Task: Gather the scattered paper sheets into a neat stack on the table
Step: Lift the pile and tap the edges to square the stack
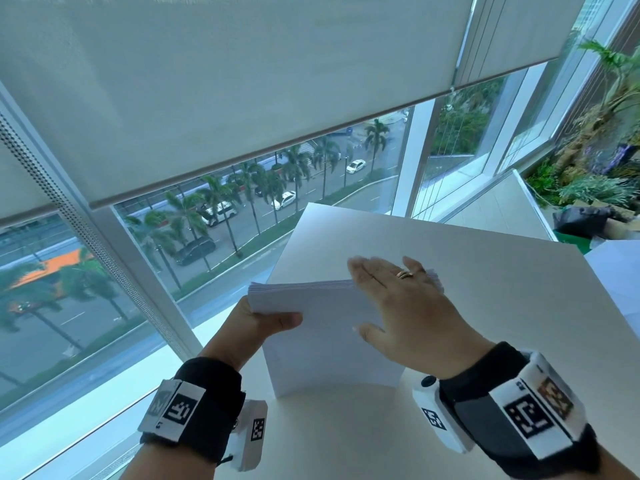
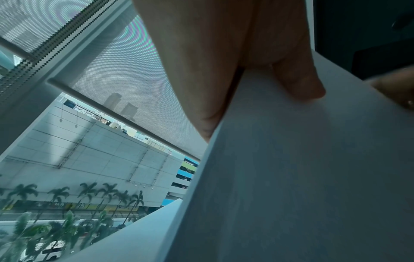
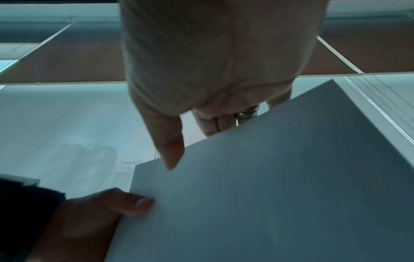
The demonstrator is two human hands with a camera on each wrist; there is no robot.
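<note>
A stack of white paper sheets (image 1: 322, 337) stands on its lower edge on the white table (image 1: 485, 282), tilted toward me. My left hand (image 1: 263, 323) grips its left side, thumb across the front face and fingers behind. In the left wrist view the thumb lies on the paper stack (image 2: 302, 177). My right hand (image 1: 391, 292) is flat with straight fingers laid over the stack's top edge, thumb near the front face. The right wrist view has the paper stack (image 3: 268, 186) below those fingers (image 3: 215, 122), with the left hand's thumb (image 3: 132, 203) on its corner.
The table's left edge runs beside a large window with a half-lowered roller blind (image 1: 242, 98). More white sheets (image 1: 616, 271) lie at the table's right side. Plants and dark bags (image 1: 588, 209) sit beyond the far right corner.
</note>
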